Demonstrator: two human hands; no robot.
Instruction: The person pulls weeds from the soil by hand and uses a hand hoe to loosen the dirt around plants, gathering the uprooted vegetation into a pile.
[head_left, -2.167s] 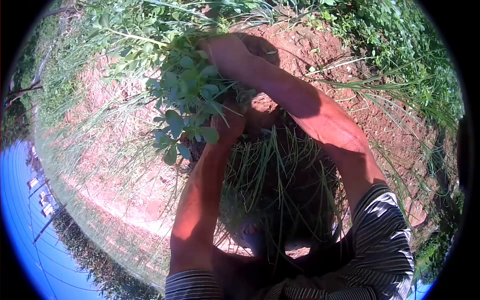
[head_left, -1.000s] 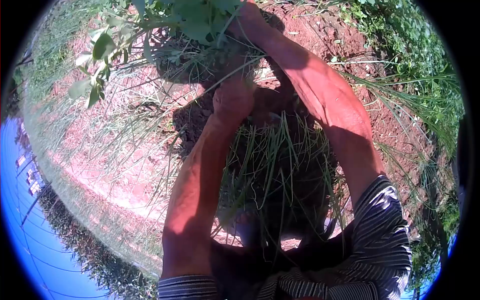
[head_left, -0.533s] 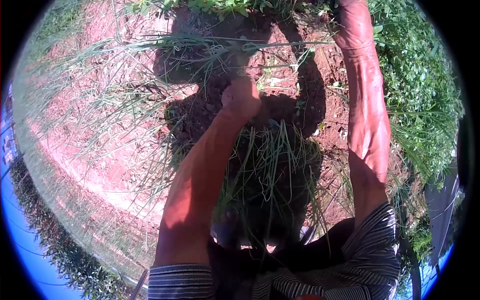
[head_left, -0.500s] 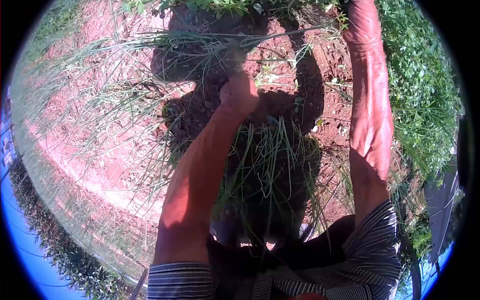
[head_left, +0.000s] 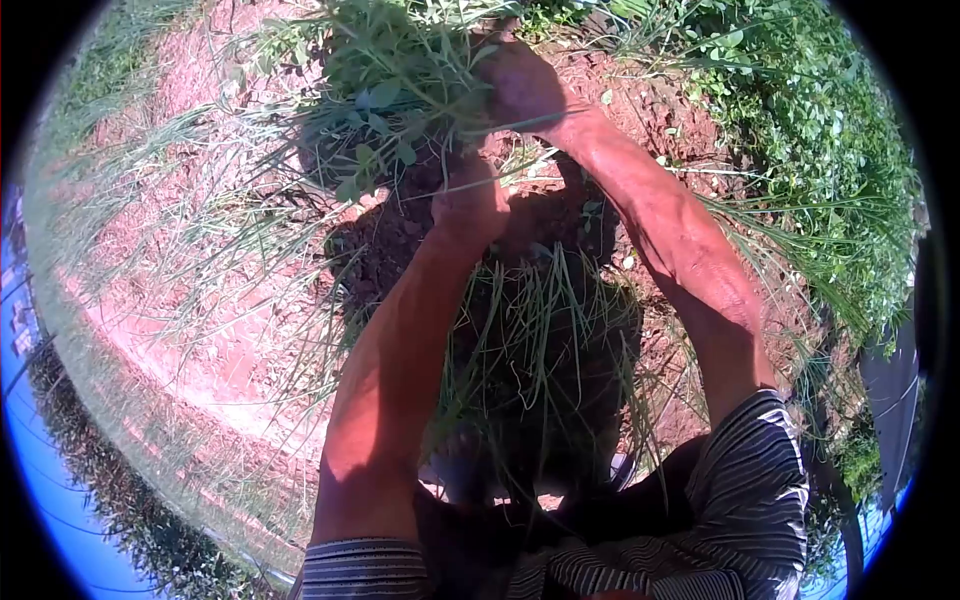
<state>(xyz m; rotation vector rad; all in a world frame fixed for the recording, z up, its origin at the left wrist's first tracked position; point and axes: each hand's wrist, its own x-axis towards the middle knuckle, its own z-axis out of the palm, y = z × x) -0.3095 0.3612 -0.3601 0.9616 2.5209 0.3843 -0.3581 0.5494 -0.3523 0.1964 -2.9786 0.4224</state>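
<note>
My right hand point(head_left: 525, 88) is closed round the stems of a leafy green weed point(head_left: 385, 95), whose leaves spread to the left at the top of the view. Just below it, my left hand point(head_left: 470, 205) is low over the dark soil point(head_left: 400, 225), in shade. Its fingers look curled, but leaves and shadow cover them, so I cannot make out what they hold. Long thin green stalks like onion leaves point(head_left: 545, 320) lie between my forearms, close to my body.
More thin stalks point(head_left: 220, 220) lean across the reddish ground point(head_left: 210, 340) at the left. Dense low greenery point(head_left: 850, 150) grows along the right side. A grey sheet-like surface point(head_left: 888, 400) stands at the far right.
My right hand has swung from the upper right to the left, bringing the leafy weed into view above my left hand. My left hand has barely moved.
</note>
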